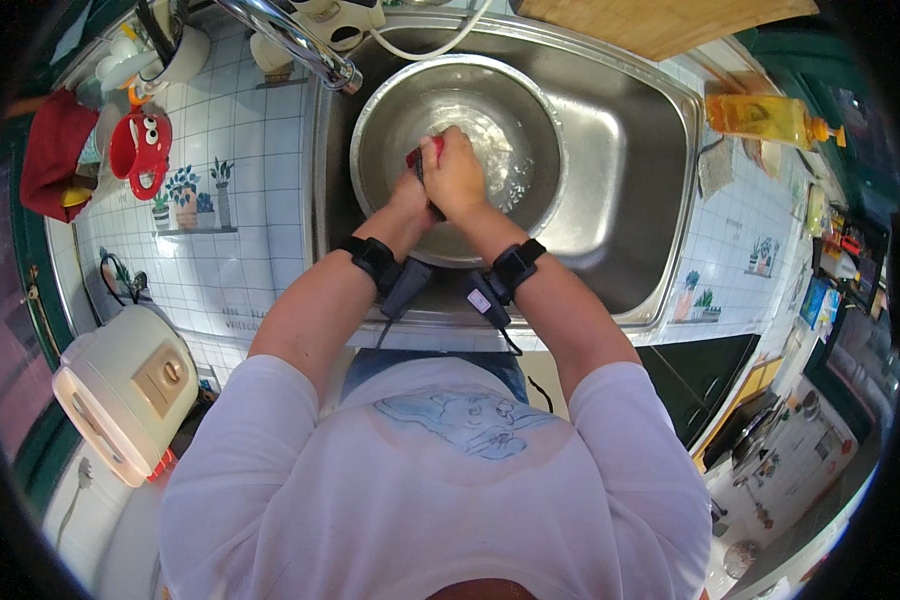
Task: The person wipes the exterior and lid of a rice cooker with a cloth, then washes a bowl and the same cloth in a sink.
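Both hands are clasped together over a round metal basin that holds water with some bubbles and stands in a stainless steel sink. Between my left hand and my right hand a red and dark cloth-like item is squeezed; most of it is hidden by the fingers. Both wrists bear black straps with small dark devices. A chrome faucet reaches over the sink's upper left corner, its spout beside the basin.
A wooden board lies across the sink's far edge. A white hose curves over the basin's far rim. On the right lies an orange soap bottle. To the left are a red mug and a cream toaster.
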`<state>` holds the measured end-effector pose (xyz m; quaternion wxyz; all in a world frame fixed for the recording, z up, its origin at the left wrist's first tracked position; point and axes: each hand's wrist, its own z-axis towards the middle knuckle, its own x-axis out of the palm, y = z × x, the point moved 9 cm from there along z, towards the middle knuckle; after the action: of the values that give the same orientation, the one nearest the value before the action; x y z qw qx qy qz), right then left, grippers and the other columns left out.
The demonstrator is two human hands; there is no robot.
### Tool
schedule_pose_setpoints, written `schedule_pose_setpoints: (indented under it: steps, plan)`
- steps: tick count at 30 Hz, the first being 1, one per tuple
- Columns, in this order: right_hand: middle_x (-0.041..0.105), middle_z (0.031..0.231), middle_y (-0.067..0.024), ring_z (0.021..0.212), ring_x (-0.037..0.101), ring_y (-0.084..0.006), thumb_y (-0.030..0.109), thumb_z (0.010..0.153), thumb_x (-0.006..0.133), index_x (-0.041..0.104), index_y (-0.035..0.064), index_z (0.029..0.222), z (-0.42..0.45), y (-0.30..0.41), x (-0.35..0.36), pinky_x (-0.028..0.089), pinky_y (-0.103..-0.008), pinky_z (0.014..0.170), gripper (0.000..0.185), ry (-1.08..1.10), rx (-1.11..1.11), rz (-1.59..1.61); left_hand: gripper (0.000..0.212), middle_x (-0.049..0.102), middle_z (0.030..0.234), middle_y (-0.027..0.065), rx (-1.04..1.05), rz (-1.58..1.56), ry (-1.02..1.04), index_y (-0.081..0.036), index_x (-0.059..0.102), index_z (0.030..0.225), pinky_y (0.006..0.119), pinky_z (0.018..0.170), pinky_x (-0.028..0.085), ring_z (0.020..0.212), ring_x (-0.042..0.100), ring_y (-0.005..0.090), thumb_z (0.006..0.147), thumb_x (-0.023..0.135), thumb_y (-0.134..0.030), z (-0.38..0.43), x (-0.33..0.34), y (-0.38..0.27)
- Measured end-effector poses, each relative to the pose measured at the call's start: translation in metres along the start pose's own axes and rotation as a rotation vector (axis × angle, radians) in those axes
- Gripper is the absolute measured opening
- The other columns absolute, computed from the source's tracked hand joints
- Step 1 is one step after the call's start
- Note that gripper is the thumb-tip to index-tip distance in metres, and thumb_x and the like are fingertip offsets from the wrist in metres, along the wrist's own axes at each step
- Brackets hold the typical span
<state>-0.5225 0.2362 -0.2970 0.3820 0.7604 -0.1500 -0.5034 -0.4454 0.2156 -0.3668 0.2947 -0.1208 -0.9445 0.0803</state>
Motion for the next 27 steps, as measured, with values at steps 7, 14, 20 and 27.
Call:
schedule_pose_setpoints:
  steps: [7, 14, 20, 27]
  plan:
    - [0.062, 0.089, -0.0263, 0.086, 0.059, -0.044, 0.039, 0.091, 0.042, 0.058, -0.0002, 0.093, 0.02, -0.055, 0.014, 0.045, -0.0484, 0.078, 0.042, 0.108, 0.2, -0.094, 0.048, 0.061, 0.095, 0.0112, -0.04, 0.315, -0.208, -0.004, 0.055, 0.106, 0.035, 0.063, 0.048, 0.083, 0.06, 0.0193, 0.085, 0.057, -0.047, 0.003, -0.029, 0.018]
    - [0.052, 0.118, -0.0267, 0.103, 0.054, -0.043, 0.037, 0.089, 0.05, 0.044, 0.0002, 0.122, 0.027, -0.134, 0.005, 0.042, -0.0445, 0.09, 0.05, 0.149, 0.431, -0.026, 0.058, 0.058, 0.099, 0.011, 0.149, 0.928, -0.058, -0.003, 0.049, 0.116, 0.038, 0.064, 0.048, 0.087, 0.058, 0.0212, 0.089, 0.046, -0.055, 0.002, -0.017, -0.018]
    - [0.019, 0.144, -0.0188, 0.12, 0.039, -0.0446, 0.039, 0.082, 0.063, 0.04, 0.0168, 0.133, 0.016, -0.153, -0.008, 0.037, -0.0448, 0.1, 0.06, 0.267, 0.302, -0.382, 0.074, 0.014, 0.149, 0.0164, -0.028, 1.004, -0.262, -0.013, 0.017, 0.145, 0.047, 0.1, 0.038, 0.135, 0.022, 0.0345, 0.09, 0.04, -0.057, -0.012, -0.046, -0.043]
    - [0.029, 0.141, -0.0146, 0.119, 0.046, -0.0379, 0.017, 0.084, 0.057, 0.047, 0.02, 0.127, -0.018, -0.113, 0.05, 0.047, -0.0428, 0.09, 0.045, 0.696, -0.323, -0.699, 0.068, 0.017, 0.148, 0.0178, 0.328, 1.349, -0.281, -0.015, 0.029, 0.142, 0.056, 0.103, 0.025, 0.136, 0.018, 0.0372, 0.09, 0.037, -0.058, 0.018, -0.048, -0.061]
